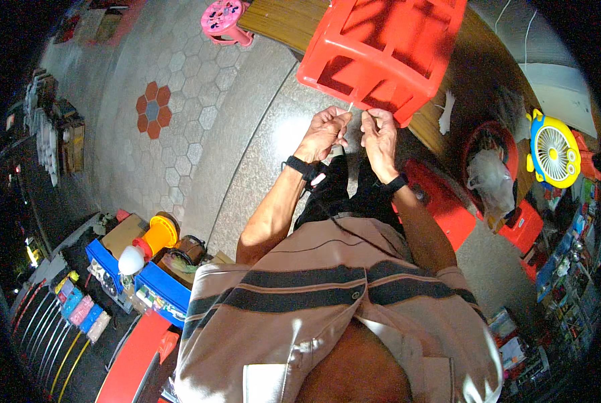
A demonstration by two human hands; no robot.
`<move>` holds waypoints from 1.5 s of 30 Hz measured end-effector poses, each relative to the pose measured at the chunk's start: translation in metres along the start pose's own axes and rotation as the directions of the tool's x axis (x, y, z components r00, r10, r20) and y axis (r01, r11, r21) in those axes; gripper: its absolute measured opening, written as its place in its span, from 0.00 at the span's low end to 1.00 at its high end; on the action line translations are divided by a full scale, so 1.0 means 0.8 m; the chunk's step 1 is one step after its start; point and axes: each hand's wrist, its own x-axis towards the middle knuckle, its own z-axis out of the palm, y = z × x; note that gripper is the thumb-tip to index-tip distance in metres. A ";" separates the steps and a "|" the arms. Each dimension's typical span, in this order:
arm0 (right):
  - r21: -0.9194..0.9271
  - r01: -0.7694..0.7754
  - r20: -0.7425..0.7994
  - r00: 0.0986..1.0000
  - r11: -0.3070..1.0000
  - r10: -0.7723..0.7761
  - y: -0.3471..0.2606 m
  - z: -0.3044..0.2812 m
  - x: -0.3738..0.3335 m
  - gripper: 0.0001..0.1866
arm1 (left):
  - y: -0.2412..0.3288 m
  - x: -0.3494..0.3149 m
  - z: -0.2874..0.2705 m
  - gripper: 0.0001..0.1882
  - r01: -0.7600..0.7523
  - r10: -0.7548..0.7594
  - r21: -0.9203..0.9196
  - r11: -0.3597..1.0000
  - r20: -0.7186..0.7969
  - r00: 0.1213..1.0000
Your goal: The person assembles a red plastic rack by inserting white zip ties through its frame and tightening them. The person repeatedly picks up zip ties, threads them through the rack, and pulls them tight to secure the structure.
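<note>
A red plastic crate-like piece (359, 56) with large openings in its sides rests on a brown wooden surface (283, 20), ahead of me. Just below its near edge, my left hand (325, 133) has its thumb and fingers pinched on a thin white strip (350, 107) that reaches up toward the red plastic. Beside it, to the right, my right hand (379, 138) is also closed in a pinch close under that edge. What its fingertips hold is too small to make out. Both wrists carry dark bands.
A pink round stool (224, 18) stands far left on the tiled floor. At right are a yellow fan (554, 152), a clear plastic bag (491, 180) over a red tub, and red boxes (441, 208). Blue boxes (159, 290) with goods sit at lower left.
</note>
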 end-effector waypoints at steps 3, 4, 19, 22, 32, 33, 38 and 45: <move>0.138 -0.202 0.144 0.973 0.970 0.182 -0.001 0.005 0.004 0.18 | -0.004 0.005 -0.003 0.04 -0.053 0.052 0.108 0.993 0.016 0.999; 0.185 -0.234 0.199 0.960 0.954 0.197 -0.003 0.006 0.008 0.19 | -0.005 0.007 -0.005 0.04 -0.085 0.081 0.150 0.985 0.030 0.996; 0.391 -0.233 0.141 0.971 0.890 0.192 0.006 0.040 0.015 0.13 | -0.012 0.010 -0.008 0.08 -0.163 0.159 0.282 0.945 0.036 0.987; 0.358 -0.209 0.074 0.978 0.910 0.196 -0.002 0.045 0.009 0.12 | -0.011 0.005 -0.005 0.07 -0.172 0.166 0.261 0.950 0.048 0.985; 0.378 -0.295 0.127 0.955 0.878 0.266 -0.001 0.040 0.009 0.13 | -0.004 -0.010 0.002 0.04 -0.209 0.196 0.280 0.937 0.074 0.978; 0.397 -0.278 0.176 0.959 0.875 0.224 0.001 0.036 0.009 0.13 | -0.001 -0.014 0.001 0.03 -0.177 0.165 0.285 0.942 0.067 0.984; 0.377 -0.333 0.207 0.940 0.864 0.272 0.004 0.028 0.009 0.15 | 0.014 -0.010 -0.016 0.14 -0.087 0.025 0.478 0.874 0.134 0.991; -0.129 0.032 0.047 0.999 0.991 -0.026 0.002 0.006 0.006 0.12 | 0.013 0.004 -0.022 0.15 -0.092 -0.012 0.656 0.749 0.152 0.988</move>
